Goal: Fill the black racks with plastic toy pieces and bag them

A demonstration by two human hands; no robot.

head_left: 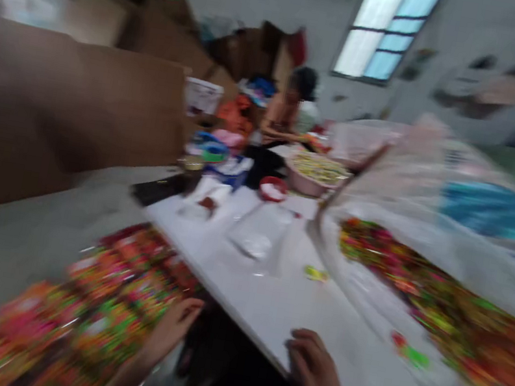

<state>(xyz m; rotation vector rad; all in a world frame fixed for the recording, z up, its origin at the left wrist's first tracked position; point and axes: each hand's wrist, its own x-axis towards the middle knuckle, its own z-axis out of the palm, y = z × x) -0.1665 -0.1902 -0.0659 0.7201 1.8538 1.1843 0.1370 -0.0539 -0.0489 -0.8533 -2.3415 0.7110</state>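
Observation:
My left hand hangs beside the near edge of the white table, above clear bags packed with colourful small pieces. Its fingers are blurred but look loosely apart, with nothing visible in them. My right hand rests at the table's edge, fingers loosely bent and apart, holding nothing I can see. Ahead on the white table lie clear plastic bags and a small yellow-green piece. To the right, a large white sack lies open, full of multicoloured small pieces. A red and green piece lies on its edge.
Another person sits at the far end, near a pink basin of yellowish pieces. A red bowl with white contents stands nearer. Large cardboard boxes line the left side. White paper lies at the table's left edge.

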